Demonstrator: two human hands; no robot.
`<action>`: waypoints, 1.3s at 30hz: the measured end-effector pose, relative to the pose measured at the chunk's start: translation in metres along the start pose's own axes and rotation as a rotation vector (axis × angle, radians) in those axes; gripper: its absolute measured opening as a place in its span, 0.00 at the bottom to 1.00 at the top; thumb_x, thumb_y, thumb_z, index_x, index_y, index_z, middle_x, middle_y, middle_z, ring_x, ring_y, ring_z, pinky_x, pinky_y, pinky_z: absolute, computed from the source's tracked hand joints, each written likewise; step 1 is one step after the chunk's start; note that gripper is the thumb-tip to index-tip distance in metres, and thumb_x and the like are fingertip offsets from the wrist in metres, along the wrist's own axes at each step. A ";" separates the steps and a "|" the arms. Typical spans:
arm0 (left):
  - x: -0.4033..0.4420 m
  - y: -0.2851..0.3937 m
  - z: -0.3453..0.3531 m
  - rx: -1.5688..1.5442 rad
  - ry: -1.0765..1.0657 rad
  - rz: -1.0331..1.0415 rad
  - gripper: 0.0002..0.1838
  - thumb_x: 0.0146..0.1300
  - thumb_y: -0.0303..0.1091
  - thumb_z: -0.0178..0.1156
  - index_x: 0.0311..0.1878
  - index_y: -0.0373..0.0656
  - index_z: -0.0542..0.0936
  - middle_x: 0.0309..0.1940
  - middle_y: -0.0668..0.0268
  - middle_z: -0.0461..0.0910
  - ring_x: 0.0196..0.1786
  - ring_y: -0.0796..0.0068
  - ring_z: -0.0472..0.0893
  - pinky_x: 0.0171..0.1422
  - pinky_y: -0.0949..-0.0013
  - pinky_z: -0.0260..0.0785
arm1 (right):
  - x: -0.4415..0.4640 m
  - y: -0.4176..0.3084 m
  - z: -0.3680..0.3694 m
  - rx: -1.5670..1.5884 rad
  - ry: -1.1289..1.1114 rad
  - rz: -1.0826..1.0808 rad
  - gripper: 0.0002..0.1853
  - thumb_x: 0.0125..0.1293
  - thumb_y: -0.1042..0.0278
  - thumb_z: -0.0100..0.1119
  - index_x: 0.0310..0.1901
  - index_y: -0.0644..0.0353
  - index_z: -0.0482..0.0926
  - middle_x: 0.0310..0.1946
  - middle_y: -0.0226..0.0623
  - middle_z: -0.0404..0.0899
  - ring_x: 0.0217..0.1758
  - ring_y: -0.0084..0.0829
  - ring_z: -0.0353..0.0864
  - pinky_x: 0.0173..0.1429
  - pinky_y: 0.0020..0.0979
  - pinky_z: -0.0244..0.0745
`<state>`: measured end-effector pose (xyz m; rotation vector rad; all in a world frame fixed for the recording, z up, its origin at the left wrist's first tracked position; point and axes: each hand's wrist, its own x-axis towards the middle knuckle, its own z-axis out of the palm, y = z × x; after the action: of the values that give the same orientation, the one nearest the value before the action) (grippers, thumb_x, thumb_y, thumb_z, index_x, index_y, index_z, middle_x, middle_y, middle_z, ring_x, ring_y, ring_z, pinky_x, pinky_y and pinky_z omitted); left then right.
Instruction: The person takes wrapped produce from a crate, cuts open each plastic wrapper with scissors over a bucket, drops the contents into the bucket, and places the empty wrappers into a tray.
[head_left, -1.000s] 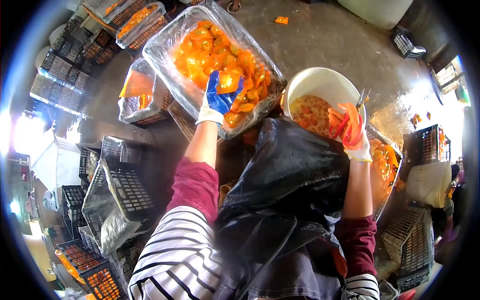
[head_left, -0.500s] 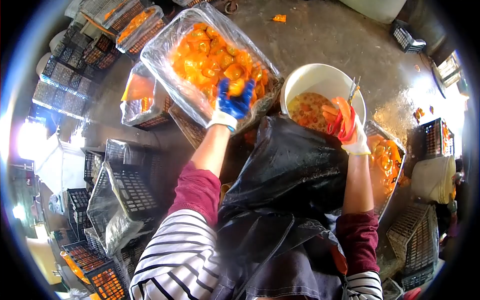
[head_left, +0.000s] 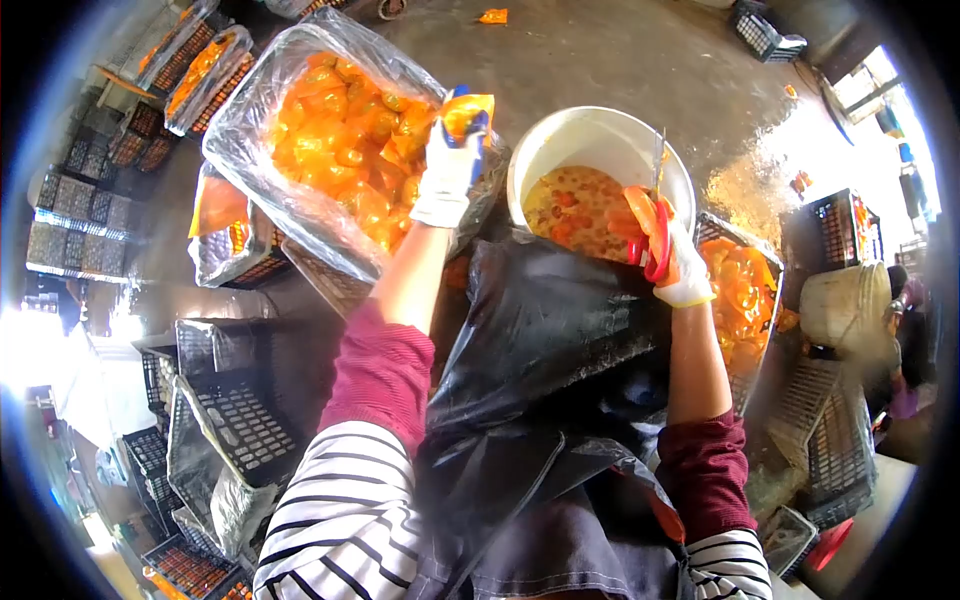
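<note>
Head view: left hand [head_left: 452, 168]'s grip closed round an orange packet [head_left: 467, 114], at the lined crate [head_left: 240, 110]'s bucket-side edge; right hand [head_left: 680, 258]'s grip holds red-handled scissors [head_left: 662, 226], blades up, by the white bucket [head_left: 600, 140]'s rim; if the film is slick, a loose hold could drop the packet to the floor [head_left: 570, 60]; should the hands meet carelessly, the blade tips could nick the left.

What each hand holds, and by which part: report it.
The left hand holds an orange piece; the exact grip is partly hidden. The right hand holds scissors by their red handles.
</note>
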<state>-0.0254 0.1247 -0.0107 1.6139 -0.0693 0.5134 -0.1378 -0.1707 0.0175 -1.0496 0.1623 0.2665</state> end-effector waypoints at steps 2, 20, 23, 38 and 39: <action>-0.004 -0.030 0.015 0.341 -0.138 0.160 0.24 0.57 0.35 0.62 0.58 0.44 0.73 0.50 0.53 0.78 0.53 0.55 0.78 0.57 0.63 0.70 | -0.001 -0.005 0.007 -0.247 0.016 -0.004 0.26 0.72 0.48 0.42 0.63 0.58 0.65 0.52 0.46 0.77 0.47 0.33 0.79 0.33 0.23 0.67; -0.001 0.031 0.022 0.486 -0.297 -0.137 0.21 0.63 0.40 0.59 0.58 0.45 0.75 0.44 0.54 0.81 0.46 0.54 0.80 0.53 0.61 0.71 | 0.002 0.001 0.014 -0.083 -0.022 -0.018 0.24 0.66 0.60 0.55 0.59 0.64 0.68 0.50 0.40 0.77 0.50 0.33 0.80 0.56 0.29 0.72; 0.011 0.019 0.049 -0.160 -0.291 -0.481 0.24 0.64 0.50 0.58 0.54 0.40 0.75 0.49 0.58 0.79 0.50 0.57 0.78 0.57 0.58 0.70 | 0.018 0.010 0.001 -0.186 -0.030 -0.001 0.21 0.65 0.63 0.58 0.56 0.64 0.71 0.48 0.37 0.77 0.49 0.31 0.79 0.55 0.27 0.72; -0.025 0.042 0.100 -0.576 -0.392 -0.585 0.26 0.67 0.51 0.50 0.54 0.36 0.77 0.53 0.58 0.78 0.52 0.64 0.77 0.58 0.64 0.70 | 0.002 -0.011 0.028 -0.736 -0.081 -0.083 0.18 0.63 0.64 0.62 0.52 0.62 0.75 0.46 0.34 0.78 0.47 0.27 0.74 0.55 0.28 0.68; -0.026 0.052 0.095 -0.484 -0.428 -0.560 0.27 0.67 0.51 0.50 0.54 0.36 0.77 0.52 0.58 0.79 0.52 0.65 0.77 0.58 0.65 0.70 | 0.002 -0.010 0.026 -0.716 -0.077 -0.041 0.19 0.62 0.62 0.62 0.52 0.61 0.76 0.44 0.33 0.79 0.47 0.27 0.74 0.54 0.28 0.68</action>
<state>-0.0396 0.0202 0.0258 1.1686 -0.0525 -0.2728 -0.1327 -0.1525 0.0384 -1.7471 -0.0327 0.3369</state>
